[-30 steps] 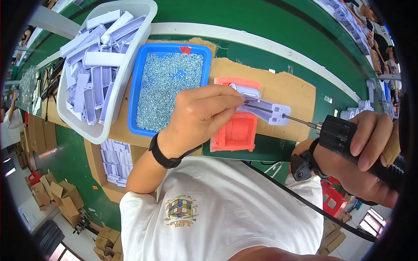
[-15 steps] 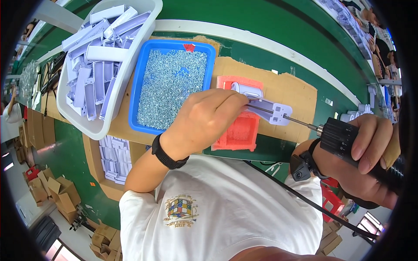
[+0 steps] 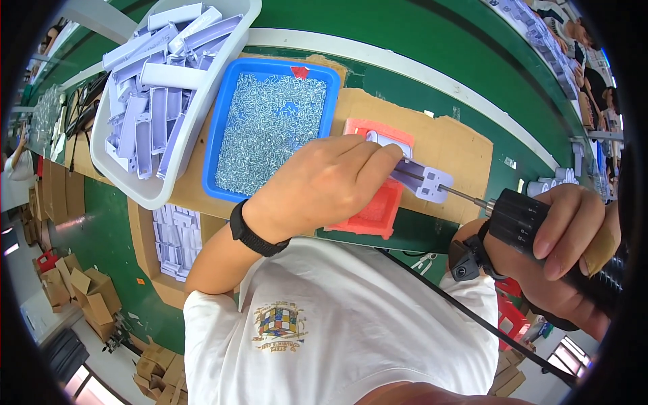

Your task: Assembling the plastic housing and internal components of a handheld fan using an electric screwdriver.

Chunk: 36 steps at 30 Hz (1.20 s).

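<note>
My left hand is closed, its fingertips pinched at the near-left end of a pale lilac plastic part with holes in its end plate. Those fingertips hide that end, so a small piece there could not be seen. In my right hand is a black electric screwdriver, its long thin bit passing through the end plate toward my left fingertips. Under and beside my left hand sits a red holder, with another pale rounded plastic piece in its far part.
A blue tray of small silvery screws stands left of the holder. Farther left, a grey bin is heaped with pale plastic housings. Cardboard lies beneath the holder. A black cable crosses by my right side.
My left fingertips have moved right, covering more of the plastic part's end. The part and screwdriver have shifted slightly. The whole view has also moved a little.
</note>
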Tool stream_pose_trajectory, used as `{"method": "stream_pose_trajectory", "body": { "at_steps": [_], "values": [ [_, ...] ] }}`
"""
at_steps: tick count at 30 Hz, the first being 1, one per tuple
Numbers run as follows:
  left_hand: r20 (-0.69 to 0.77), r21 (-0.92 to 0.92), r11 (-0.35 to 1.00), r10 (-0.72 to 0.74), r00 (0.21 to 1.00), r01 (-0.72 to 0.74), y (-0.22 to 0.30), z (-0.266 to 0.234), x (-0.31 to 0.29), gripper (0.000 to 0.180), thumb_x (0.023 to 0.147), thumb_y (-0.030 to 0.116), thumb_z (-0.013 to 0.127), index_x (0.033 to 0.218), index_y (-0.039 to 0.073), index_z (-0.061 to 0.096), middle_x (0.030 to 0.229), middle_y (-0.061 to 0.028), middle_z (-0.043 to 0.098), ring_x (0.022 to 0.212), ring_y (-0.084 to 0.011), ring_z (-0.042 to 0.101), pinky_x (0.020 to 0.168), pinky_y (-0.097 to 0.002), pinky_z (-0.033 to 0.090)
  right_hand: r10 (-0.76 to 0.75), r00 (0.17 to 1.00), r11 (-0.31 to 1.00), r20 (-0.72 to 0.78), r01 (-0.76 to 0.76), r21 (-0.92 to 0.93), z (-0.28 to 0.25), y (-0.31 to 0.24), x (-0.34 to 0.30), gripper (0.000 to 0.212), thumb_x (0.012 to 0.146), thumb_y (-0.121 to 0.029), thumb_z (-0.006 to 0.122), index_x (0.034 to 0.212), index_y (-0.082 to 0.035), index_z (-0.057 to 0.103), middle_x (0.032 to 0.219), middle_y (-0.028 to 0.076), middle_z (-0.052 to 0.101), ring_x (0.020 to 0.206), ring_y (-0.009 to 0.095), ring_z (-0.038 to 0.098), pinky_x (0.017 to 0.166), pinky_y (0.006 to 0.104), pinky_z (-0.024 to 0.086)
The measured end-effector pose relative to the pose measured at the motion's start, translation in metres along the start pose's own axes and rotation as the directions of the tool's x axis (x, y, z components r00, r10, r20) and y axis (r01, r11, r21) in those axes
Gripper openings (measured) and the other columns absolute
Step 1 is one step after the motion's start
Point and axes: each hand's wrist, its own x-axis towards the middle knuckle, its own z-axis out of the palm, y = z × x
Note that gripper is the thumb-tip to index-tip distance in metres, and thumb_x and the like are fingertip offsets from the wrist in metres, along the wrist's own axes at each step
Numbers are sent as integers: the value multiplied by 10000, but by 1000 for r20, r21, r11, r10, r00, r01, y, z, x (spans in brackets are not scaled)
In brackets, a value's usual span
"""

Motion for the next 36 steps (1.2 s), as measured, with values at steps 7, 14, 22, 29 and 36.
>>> {"method": "stream_pose_trajectory", "body": {
  "at_steps": [7,14,22,29,36],
  "values": [
    [-1,-72,997,25,1000,-25,-10,4,-5,355,783,-29,702,1130,-13,623,851,-130,674,758,-310,678,652,-387,563,-33,996,999,-82,34,8,8,5,-3,586,717,-606,820,819,-119,512,661,19,580,605,134,531,596,191,475],
    [-9,-183,982,-49,999,47,-11,8,-10,360,782,-39,700,1132,4,633,885,-135,688,774,-324,682,664,-399,564,-54,998,999,-30,54,0,9,4,1,588,720,-596,824,809,-106,513,699,18,565,597,131,549,577,208,475],
    [-22,-200,977,-82,996,76,-13,8,-12,357,765,-24,717,1115,3,651,960,-137,687,801,-321,672,702,-393,565,-132,991,989,17,133,-66,14,4,6,555,772,-582,796,825,-92,541,808,6,550,592,121,580,549,253,468],
    [4,-131,989,-70,998,70,-17,14,-14,360,737,24,761,1086,-14,681,1110,-148,660,902,-323,657,767,-395,561,-74,995,992,61,80,-94,17,-1,8,501,797,-579,775,941,-129,608,824,1,545,604,117,581,554,261,457],
    [1,-114,991,-76,997,76,-17,16,-15,364,719,46,784,1067,-18,694,1124,-137,657,905,-314,658,770,-391,563,-45,997,994,62,51,-99,16,1,6,484,806,-580,770,999,-159,628,841,-1,543,624,115,582,562,260,459]
  ]
}}
